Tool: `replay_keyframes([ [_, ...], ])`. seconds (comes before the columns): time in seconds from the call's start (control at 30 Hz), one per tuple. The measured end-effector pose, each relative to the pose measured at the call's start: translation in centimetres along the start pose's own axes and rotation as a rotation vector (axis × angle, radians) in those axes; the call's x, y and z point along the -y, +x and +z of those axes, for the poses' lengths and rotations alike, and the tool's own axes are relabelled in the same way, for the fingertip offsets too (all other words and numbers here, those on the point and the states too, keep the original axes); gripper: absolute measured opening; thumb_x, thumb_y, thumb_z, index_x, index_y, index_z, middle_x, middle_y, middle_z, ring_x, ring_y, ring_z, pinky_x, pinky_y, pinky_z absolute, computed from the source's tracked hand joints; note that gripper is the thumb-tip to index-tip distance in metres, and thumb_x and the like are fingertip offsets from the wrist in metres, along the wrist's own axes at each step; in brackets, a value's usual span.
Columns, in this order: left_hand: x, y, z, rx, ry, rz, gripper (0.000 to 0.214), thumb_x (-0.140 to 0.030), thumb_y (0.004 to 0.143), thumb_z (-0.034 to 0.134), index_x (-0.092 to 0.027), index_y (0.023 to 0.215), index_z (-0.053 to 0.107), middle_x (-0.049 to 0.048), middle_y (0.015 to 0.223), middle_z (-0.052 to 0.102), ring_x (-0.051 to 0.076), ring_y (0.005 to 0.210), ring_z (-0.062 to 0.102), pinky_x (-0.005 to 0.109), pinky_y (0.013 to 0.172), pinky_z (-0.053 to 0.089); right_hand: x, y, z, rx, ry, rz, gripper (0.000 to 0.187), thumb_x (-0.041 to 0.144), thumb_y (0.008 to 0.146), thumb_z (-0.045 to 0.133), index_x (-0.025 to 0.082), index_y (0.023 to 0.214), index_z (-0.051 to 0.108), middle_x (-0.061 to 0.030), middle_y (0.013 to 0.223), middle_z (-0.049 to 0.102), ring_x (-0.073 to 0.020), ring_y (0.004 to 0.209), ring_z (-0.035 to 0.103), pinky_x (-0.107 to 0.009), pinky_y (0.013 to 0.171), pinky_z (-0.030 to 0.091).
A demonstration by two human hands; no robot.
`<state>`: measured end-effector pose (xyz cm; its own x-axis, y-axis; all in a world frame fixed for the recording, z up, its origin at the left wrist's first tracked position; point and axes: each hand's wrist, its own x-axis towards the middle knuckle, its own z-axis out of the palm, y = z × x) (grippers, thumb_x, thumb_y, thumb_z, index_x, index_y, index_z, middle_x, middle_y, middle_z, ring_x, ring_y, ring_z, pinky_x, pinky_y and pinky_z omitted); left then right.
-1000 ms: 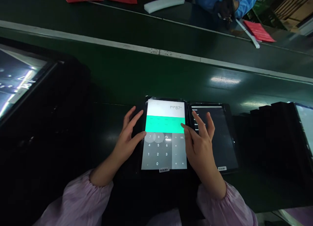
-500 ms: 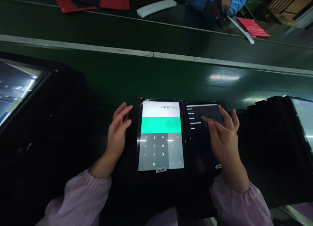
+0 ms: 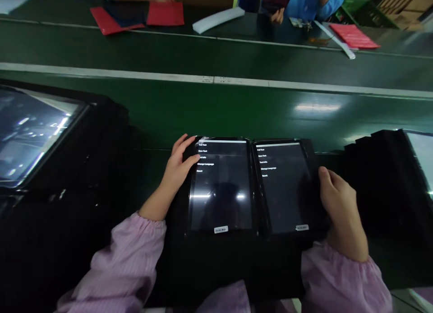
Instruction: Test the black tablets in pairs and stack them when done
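Two dark tablets lie side by side in front of me. The left tablet [image 3: 221, 191] shows a short white text menu, light reflections and a small barcode label at its lower edge. My left hand [image 3: 181, 164] is at its upper left edge, fingers apart, the thumb tip over the screen's edge. A matching menu and label show on the right tablet [image 3: 284, 191], which lies slightly angled. My right hand [image 3: 338, 198] is closed at that tablet's dark right side, thumb on top, the other fingers partly hidden.
Dark stacks topped with glossy screens [image 3: 37, 132] stand at left and right [image 3: 421, 162]. Across the green bench [image 3: 216, 108], beyond a pale strip, lie red pouches [image 3: 165, 14] and a white foam piece [image 3: 218, 20]. People in blue sleeves [image 3: 301, 6] work there.
The left tablet's calculator screen has given way to a text menu. My left hand has moved right onto that tablet. My right hand has left the right screen for its outer edge.
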<state>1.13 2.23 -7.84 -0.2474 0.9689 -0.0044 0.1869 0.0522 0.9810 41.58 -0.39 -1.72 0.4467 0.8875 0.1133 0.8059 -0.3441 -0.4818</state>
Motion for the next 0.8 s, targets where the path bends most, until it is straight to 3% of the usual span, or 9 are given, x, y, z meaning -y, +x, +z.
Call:
replay_keyframes([
  [0.23, -0.2, -0.7, -0.7, -0.070, 0.029, -0.028, 0.053, -0.038, 0.071, 0.081, -0.031, 0.123, 0.077, 0.0072, 0.160, 0.059, 0.034, 0.159, 0.043, 0.051, 0.135, 0.027, 0.0, -0.8, -0.2, 0.019, 0.032, 0.005, 0.075, 0.083, 0.095, 0.040, 0.020, 0.095, 0.082, -0.0139, 0.087, 0.078, -0.0334, 0.088, 0.073, -0.042, 0.076, 0.056],
  [0.37, -0.6, -1.8, -1.3, -0.111, -0.023, -0.083, 0.038, -0.039, 0.079, 0.074, -0.033, 0.116, 0.081, 0.0041, 0.162, 0.059, 0.033, 0.157, 0.046, 0.051, 0.133, 0.033, -0.2, -1.1, -0.6, 0.020, 0.053, -0.029, 0.072, 0.083, 0.093, 0.043, 0.022, 0.083, 0.080, -0.0108, 0.075, 0.074, -0.0306, 0.077, 0.071, -0.040, 0.070, 0.054],
  [0.47, -0.8, -2.4, -1.4, -0.140, -0.009, -0.064, 0.033, -0.038, 0.081, 0.073, -0.035, 0.112, 0.083, 0.0026, 0.157, 0.063, 0.033, 0.159, 0.044, 0.053, 0.136, 0.026, 0.4, -1.4, -0.8, -0.013, 0.079, -0.107, 0.067, 0.076, 0.096, 0.045, 0.021, 0.093, 0.084, -0.0137, 0.093, 0.080, -0.0330, 0.090, 0.074, -0.045, 0.079, 0.058],
  [0.53, -0.8, -2.6, -1.4, -0.141, 0.009, -0.052, 0.032, -0.037, 0.081, 0.073, -0.035, 0.112, 0.084, 0.0019, 0.155, 0.065, 0.033, 0.160, 0.042, 0.053, 0.137, 0.022, 1.3, -2.0, -1.0, -0.042, 0.108, -0.219, 0.059, 0.068, 0.099, 0.049, 0.023, 0.103, 0.086, -0.0137, 0.112, 0.081, -0.0335, 0.106, 0.074, -0.050, 0.093, 0.059],
  [0.6, -0.8, -2.6, -1.4, -0.135, 0.019, -0.044, 0.033, -0.038, 0.082, 0.073, -0.036, 0.113, 0.084, 0.0011, 0.155, 0.065, 0.034, 0.159, 0.043, 0.053, 0.137, 0.023, 2.3, -2.8, -1.1, -0.032, 0.160, -0.424, 0.047, 0.056, 0.105, 0.050, 0.026, 0.108, 0.086, -0.0110, 0.122, 0.080, -0.0319, 0.118, 0.072, -0.052, 0.104, 0.057],
  [0.7, -0.8, -2.5, -1.3, -0.135, 0.022, -0.044, 0.033, -0.038, 0.082, 0.073, -0.036, 0.113, 0.084, 0.0008, 0.155, 0.065, 0.034, 0.159, 0.043, 0.053, 0.137, 0.023, 3.9, -4.4, -0.9, 0.111, 0.239, -0.766, 0.040, 0.037, 0.112, 0.047, 0.028, 0.114, 0.086, -0.0090, 0.131, 0.077, -0.0308, 0.135, 0.064, -0.053, 0.111, 0.055],
  [0.8, -0.9, -2.6, -1.2, -0.141, 0.012, -0.049, 0.036, -0.035, 0.081, 0.071, -0.036, 0.114, 0.084, 0.0006, 0.156, 0.064, 0.034, 0.159, 0.043, 0.053, 0.137, 0.024, 5.1, -5.7, -0.2, 0.286, 0.227, -0.965, 0.036, 0.033, 0.112, 0.050, 0.027, 0.118, 0.085, -0.0093, 0.148, 0.069, -0.0332, 0.151, 0.050, -0.055, 0.117, 0.054],
])
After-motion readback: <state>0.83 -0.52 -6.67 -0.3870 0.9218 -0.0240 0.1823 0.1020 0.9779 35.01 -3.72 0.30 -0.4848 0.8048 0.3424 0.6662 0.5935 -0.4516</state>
